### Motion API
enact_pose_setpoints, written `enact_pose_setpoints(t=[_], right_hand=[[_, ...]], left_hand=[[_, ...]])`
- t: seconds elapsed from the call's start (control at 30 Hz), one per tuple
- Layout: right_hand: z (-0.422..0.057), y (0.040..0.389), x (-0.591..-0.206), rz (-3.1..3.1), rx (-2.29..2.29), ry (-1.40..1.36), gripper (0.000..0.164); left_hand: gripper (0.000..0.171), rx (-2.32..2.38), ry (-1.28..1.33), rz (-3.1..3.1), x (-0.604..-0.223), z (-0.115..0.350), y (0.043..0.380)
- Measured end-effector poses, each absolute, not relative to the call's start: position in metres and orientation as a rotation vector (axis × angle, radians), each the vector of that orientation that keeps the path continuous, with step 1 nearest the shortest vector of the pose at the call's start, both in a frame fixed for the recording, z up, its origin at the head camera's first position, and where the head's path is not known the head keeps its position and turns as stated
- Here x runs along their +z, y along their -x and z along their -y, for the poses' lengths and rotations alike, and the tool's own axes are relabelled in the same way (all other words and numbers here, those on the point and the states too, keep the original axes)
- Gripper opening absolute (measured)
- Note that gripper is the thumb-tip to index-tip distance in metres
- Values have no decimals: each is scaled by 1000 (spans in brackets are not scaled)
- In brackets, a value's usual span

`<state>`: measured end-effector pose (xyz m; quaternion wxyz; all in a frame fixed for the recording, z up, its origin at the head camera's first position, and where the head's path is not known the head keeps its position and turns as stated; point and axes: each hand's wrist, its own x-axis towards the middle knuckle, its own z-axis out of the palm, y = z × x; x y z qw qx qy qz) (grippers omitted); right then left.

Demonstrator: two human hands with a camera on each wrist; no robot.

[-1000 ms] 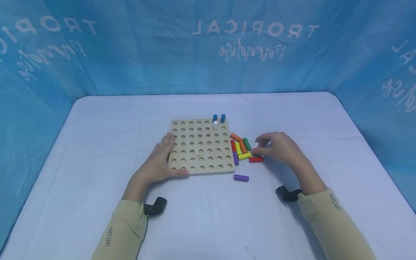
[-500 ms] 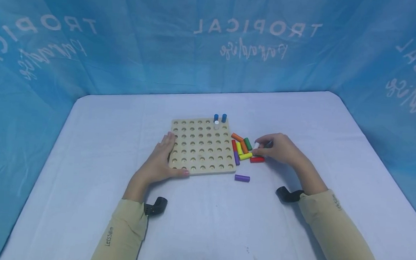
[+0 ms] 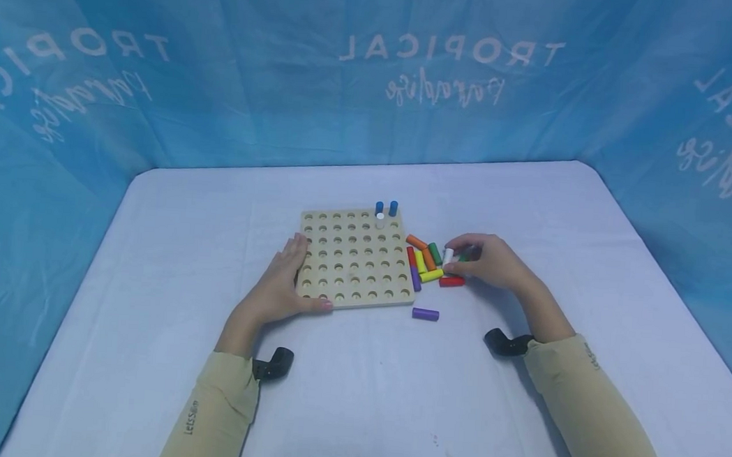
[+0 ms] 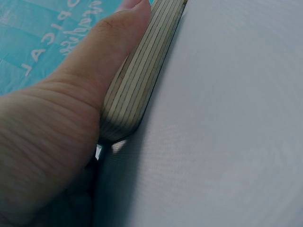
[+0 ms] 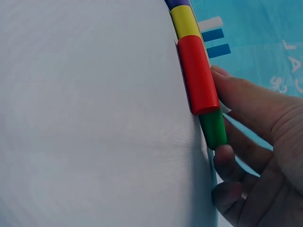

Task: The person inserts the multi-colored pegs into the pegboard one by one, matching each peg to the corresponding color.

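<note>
The white peg (image 3: 448,256) edges left; I see the right hand (image 3: 491,260) pinching both its ends, long axis pointing forward.

I see a white peg (image 3: 448,255) at the right hand (image 3: 488,259), a red peg (image 3: 452,281) just beside it, and a tan, stripe-edged board (image 3: 354,256) against the left hand (image 3: 279,279).

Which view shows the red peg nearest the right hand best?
The right wrist view: the red peg appears large and unobstructed. The head view shows it much smaller; the left wrist view, not at all.
</note>
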<state>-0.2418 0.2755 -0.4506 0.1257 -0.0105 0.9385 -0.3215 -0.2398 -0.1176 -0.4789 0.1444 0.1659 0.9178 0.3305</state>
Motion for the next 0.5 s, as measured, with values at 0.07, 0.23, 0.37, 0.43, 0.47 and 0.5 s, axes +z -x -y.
enact_pose_setpoints(t=[0.07,0.23,0.37,0.43,0.47,0.5], right_hand=[[-275,242,-451,-2731,-966,41,49],[-275,244,-454,-2726,-1052,85,43],[-274,245,-454,-2735,-1126,87,38],[-272,245,-453,-2733,-1159,64,35],[-271,246,-451,-2733,-1169,53,34],[-270,247,-450,-2727,-1181,38,33]], left_hand=[[140,955,-479,-2644,-479,118,239],[139,952,-480,-2642,-479,117,239],[139,954,-482,-2640,-480,118,240],[139,957,-481,-2639,-480,118,240],[139,958,-479,-2639,-480,118,240],[140,958,-478,-2639,-480,118,240]])
